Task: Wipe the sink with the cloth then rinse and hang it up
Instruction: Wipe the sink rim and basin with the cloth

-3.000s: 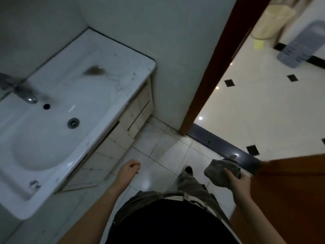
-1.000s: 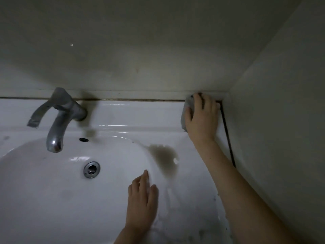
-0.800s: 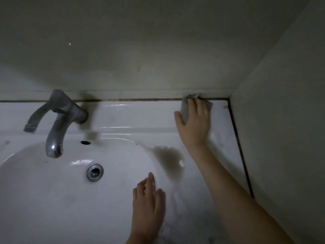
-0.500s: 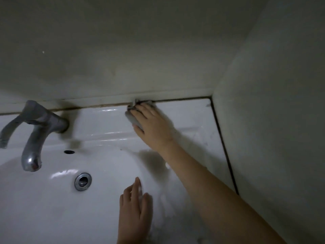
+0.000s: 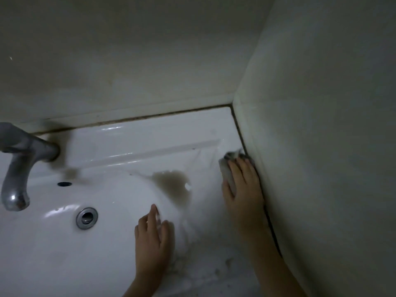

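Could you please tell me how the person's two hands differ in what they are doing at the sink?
The right hand presses a grey cloth onto the white sink's ledge beside the side wall; the left hand lies flat and empty on the basin edge. Both are bare and touch the sink.

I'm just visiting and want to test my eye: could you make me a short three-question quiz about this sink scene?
1. True or false: the right hand presses the cloth beside the side wall.
2. Which lies nearer the brown stain: A the drain, B the left hand?
3. Fill in: the left hand lies flat on the ____.

Key: 1 true; 2 B; 3 sink.
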### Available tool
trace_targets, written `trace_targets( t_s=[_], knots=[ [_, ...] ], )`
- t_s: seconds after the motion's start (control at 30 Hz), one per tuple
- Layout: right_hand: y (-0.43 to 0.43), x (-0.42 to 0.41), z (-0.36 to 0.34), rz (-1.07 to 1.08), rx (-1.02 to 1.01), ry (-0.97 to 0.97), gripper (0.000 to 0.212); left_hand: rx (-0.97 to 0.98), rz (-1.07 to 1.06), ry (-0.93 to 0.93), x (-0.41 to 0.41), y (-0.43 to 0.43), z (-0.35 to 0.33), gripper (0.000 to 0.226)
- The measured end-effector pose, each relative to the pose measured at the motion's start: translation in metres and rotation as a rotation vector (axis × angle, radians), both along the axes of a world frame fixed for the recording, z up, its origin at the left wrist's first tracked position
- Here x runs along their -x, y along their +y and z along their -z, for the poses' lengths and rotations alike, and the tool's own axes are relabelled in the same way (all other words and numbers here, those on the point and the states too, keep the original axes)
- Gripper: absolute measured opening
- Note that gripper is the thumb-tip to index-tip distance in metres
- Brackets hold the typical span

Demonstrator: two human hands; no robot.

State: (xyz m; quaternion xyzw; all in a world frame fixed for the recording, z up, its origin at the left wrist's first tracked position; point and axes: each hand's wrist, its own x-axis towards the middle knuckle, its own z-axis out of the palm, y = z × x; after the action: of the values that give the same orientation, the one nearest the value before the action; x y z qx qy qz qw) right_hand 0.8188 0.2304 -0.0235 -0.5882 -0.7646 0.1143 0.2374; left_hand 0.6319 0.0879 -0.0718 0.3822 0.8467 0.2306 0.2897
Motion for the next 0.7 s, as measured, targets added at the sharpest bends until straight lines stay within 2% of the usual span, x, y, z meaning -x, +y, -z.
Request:
trace_targets(
  t_s=[0.13,0.23,0.37,0.43,0.57,0.7],
  knots=[
    [-0.024,-0.007,0.006,0.051,-0.003,0.024,0.046,-0.004,0.017,-0.010,0.000,0.001,0.000,0.057],
    [0.029,0.018,0.000,-0.003,-0.048,0.010,0.044,-0.021,0.021,-0.004,0.002,0.001,-0.001,0.064],
    [0.123,0.058,-0.006,-0.001,0.045,0.036,0.047,-0.036,0.025,0.017,0.001,0.001,-0.002,0.071],
    [0.143,0.067,-0.004,0.014,0.061,0.023,0.048,-0.046,0.023,0.013,0.001,0.002,-0.005,0.071],
    [0.137,0.056,0.000,-0.048,0.022,-0.038,0.048,-0.048,0.033,0.004,0.001,0.002,-0.003,0.070],
    [0.098,0.038,-0.004,-0.013,0.022,0.061,0.045,-0.055,0.027,0.004,0.002,0.001,-0.001,0.062]
  ],
)
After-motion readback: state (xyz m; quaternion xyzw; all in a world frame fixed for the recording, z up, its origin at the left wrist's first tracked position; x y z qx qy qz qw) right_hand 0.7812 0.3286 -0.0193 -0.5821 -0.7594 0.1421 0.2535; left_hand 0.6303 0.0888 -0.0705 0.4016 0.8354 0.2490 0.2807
